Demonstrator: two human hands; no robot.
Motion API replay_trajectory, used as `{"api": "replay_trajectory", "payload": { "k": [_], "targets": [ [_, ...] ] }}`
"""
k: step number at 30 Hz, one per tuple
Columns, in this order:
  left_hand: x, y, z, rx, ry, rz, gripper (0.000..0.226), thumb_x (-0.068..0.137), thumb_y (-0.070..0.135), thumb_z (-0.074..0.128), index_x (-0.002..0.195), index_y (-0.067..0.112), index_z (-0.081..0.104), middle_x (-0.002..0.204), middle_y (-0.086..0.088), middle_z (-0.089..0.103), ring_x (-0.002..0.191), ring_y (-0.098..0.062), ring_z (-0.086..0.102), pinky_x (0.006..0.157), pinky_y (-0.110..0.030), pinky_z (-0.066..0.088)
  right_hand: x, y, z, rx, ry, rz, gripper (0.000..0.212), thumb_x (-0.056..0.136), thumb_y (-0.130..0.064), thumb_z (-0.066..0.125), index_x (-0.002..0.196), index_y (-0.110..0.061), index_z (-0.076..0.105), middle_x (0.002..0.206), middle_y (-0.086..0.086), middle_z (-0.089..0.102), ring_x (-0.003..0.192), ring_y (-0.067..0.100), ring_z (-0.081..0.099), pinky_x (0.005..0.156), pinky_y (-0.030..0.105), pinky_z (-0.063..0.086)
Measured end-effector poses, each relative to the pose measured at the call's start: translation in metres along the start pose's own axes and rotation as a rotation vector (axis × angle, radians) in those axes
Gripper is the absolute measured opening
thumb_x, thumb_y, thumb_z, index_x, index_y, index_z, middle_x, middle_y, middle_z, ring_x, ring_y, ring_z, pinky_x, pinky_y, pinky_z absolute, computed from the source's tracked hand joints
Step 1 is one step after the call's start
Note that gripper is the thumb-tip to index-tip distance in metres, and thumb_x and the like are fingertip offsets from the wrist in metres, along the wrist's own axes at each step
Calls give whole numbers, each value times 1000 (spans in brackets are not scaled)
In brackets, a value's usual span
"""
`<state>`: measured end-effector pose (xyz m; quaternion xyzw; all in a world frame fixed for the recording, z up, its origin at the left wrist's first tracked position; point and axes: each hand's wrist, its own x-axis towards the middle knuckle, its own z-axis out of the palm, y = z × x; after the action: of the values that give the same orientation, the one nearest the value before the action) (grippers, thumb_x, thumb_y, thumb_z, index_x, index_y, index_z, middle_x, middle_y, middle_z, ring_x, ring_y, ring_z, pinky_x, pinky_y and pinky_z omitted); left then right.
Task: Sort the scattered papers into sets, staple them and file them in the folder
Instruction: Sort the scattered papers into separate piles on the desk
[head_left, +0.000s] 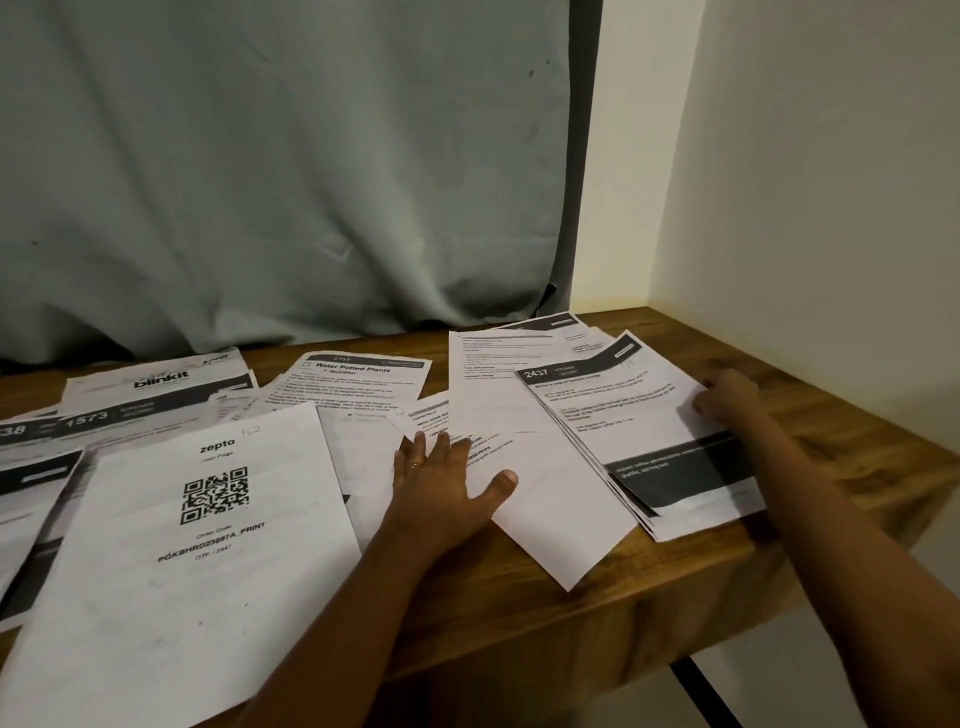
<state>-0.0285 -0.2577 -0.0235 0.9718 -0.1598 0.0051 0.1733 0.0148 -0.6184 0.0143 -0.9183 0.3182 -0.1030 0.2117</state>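
Wood-grain table (493, 623) bears white rectangular sheets (208, 582). Left hand (441, 483) presses one, fingers spread; right hand (727, 399) grips 2437 stack (644, 426), fingers curled, long axis far-left to near-right.

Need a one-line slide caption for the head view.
Left hand presses loose sheets; right hand touches the 2437 stack on the wooden table.

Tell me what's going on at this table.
A person is sorting loose printed papers on a wooden table. The left hand lies flat, fingers spread, on the overlapping sheets in the middle. The right hand is at the right edge of a stack topped by the sheet numbered 2437; whether it grips the stack is unclear. A zepto sheet, a blinkit sheet and others lie scattered to the left. No stapler or folder is in view.
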Motion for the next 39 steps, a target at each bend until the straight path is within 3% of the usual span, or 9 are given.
{"api": "replay_trajectory", "payload": {
  "k": [5, 7, 9, 12, 16, 29, 32, 34, 39],
  "targets": [
    [3, 1, 1, 46, -26, -7, 79, 89, 71, 29, 152, 24, 17, 162, -3, 8, 149, -24, 0, 117, -46, -7, -17, -26, 0, -288, 161, -16, 47, 93, -29, 56, 130, -1, 48, 137, 23, 44, 127, 39, 39, 102, 46, 35],
    [4, 2, 1, 34, -15, -13, 78, 90, 69, 29, 152, 24, 18, 161, -2, 11, 149, -23, 3, 117, -46, -6, -38, -55, 10, -132, 173, -320, 45, 94, -29, 57, 129, -1, 50, 135, 21, 48, 124, 35, 44, 99, 42, 39],
    [5, 2, 1, -11, 5, -16, 75, 92, 66, 29, 151, 21, 20, 160, -2, 16, 148, -23, 8, 118, -45, -4, -66, -84, 25, 86, -12, -646, 44, 91, -32, 61, 127, -7, 55, 131, 14, 56, 118, 28, 52, 95, 36, 42],
    [4, 1, 1, -139, 75, -10, 68, 94, 61, 32, 146, 17, 30, 153, -3, 33, 142, -24, 24, 120, -47, 6, -97, -117, 51, 16, -210, -841, 59, 84, -53, 63, 132, -19, 54, 138, 3, 54, 123, 23, 50, 96, 38, 44],
    [-2, 7, -9, -290, 130, -51, 63, 96, 55, 38, 145, 16, 32, 153, -4, 32, 142, -26, 25, 118, -48, 16, -106, -144, 73, -98, -206, -870, 65, 83, -56, 62, 136, -20, 51, 140, -1, 52, 124, 22, 50, 97, 38, 45],
    [-13, 13, -20, -417, 153, -89, 58, 96, 49, 43, 140, 12, 33, 149, -5, 38, 136, -27, 35, 114, -47, 27, -99, -160, 69, -334, -239, -1086, 30, 91, -32, 57, 104, -8, 69, 98, 10, 69, 81, 22, 62, 75, 37, 54],
    [-12, 11, -19, -424, 160, -81, 57, 95, 49, 44, 138, 13, 34, 146, -5, 41, 132, -27, 39, 112, -47, 31, -99, -165, 59, -398, -279, -1133, 19, 87, -29, 61, 73, -17, 63, 72, 0, 59, 65, 14, 51, 64, 32, 47],
    [-12, 11, -19, -419, 160, -85, 58, 95, 49, 43, 139, 13, 34, 148, -5, 39, 133, -27, 38, 112, -48, 30, -100, -168, 52, -442, -323, -1145, 31, 85, -29, 65, 60, -25, 47, 62, -8, 46, 58, 7, 40, 59, 29, 38],
    [-11, 12, -18, -449, 158, -83, 58, 95, 49, 44, 140, 14, 33, 150, -4, 37, 136, -27, 35, 113, -48, 29, -100, -170, 52, -478, -321, -1151, 19, 79, -25, 68, 68, -16, 56, 64, -8, 47, 60, 9, 44, 64, 37, 46]
  ]
}}
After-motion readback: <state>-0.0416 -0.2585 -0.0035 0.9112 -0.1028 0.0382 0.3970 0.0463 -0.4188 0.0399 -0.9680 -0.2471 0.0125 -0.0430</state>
